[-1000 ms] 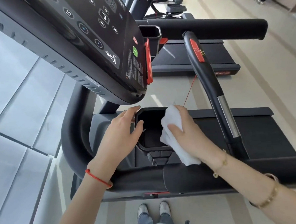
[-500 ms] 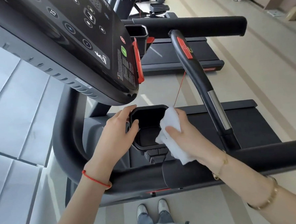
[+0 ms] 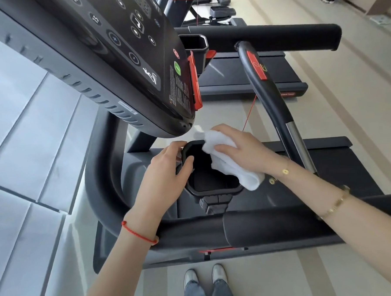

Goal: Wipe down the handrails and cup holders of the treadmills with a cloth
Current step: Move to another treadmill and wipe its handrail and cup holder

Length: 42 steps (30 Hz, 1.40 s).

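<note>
Up to the far rim of the cup holder (image 3: 192, 170) went the right hand (image 3: 240, 149), holding the white cloth (image 3: 224, 155); the left hand (image 3: 166, 172) gripped the near rim.

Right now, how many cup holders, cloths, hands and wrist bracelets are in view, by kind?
Cup holders: 2, the near cup holder and the far cup holder
White cloth: 1
Hands: 2, left hand, right hand
Bracelets: 3, red string, thin gold chain, gold bangle
Total: 8
</note>
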Each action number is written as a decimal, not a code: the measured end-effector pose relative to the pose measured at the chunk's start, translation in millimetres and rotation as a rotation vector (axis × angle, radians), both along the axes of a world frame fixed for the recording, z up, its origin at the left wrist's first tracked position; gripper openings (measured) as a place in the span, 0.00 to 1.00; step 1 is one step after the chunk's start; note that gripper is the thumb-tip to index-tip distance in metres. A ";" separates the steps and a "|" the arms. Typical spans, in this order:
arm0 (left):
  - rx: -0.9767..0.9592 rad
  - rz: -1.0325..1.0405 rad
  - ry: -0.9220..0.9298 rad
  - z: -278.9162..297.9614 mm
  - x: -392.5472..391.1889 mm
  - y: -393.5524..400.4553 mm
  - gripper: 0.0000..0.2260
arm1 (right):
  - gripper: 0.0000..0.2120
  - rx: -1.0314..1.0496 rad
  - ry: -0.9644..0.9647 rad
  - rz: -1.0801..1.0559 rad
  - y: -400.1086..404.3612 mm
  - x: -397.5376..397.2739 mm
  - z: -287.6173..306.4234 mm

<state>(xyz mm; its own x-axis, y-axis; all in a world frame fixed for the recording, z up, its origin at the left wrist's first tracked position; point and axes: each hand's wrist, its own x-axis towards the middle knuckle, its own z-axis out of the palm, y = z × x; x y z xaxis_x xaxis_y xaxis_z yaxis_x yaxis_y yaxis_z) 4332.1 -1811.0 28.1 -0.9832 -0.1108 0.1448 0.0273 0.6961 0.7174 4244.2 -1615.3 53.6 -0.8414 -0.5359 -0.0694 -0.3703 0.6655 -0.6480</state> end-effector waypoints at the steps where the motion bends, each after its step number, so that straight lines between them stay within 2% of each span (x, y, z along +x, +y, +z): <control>1: -0.005 0.001 0.001 -0.2 -0.2 0.3 0.17 | 0.16 -0.079 -0.054 -0.069 9.3 10.0 -1.1; 4: -0.027 0.008 0.016 -1.5 -1.7 0.0 0.16 | 0.17 -0.249 -0.129 -0.168 33.9 37.9 3.4; 8: -0.033 -0.003 0.024 -2.0 -3.6 -1.0 0.16 | 0.18 -0.226 -0.038 -0.097 54.6 66.4 23.5; 12: 0.006 -0.006 0.036 -0.4 -2.4 -0.9 0.15 | 0.19 0.009 -0.065 0.161 42.3 80.4 26.1; 15: 0.022 -0.001 0.044 0.9 -1.4 -0.8 0.14 | 0.17 0.233 0.050 0.313 16.2 77.5 20.0; 18: 0.039 0.007 0.037 2.5 -1.1 -0.6 0.14 | 0.14 0.426 0.120 0.368 -12.3 70.8 18.8; 20: 0.045 0.005 0.035 3.2 -0.7 -0.2 0.14 | 0.14 0.428 0.100 0.411 -15.0 68.1 18.4; 26: 0.060 0.006 0.022 2.8 0.3 -2.0 0.14 | 0.18 0.312 0.263 0.539 32.3 59.2 24.0; 33: 0.087 -0.003 0.012 2.0 -1.7 -1.8 0.14 | 0.17 0.384 0.242 0.457 -17.4 58.9 11.7; 39: 0.065 -0.004 0.023 0.4 -0.5 -3.0 0.15 | 0.19 0.283 0.353 0.546 24.8 55.6 17.7; 42: 0.073 0.001 0.014 0.2 -1.2 -2.2 0.14 | 0.19 0.299 0.402 0.531 17.6 53.7 16.4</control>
<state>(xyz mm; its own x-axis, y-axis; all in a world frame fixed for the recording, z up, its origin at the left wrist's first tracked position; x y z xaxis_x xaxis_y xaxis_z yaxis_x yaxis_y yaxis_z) 4330.9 -1813.2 28.3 -0.9810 -0.1226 0.1505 0.0373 0.6419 0.7659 4297.9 -1597.7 70.1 -0.4646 -0.8854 -0.0170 -0.8634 0.4572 -0.2132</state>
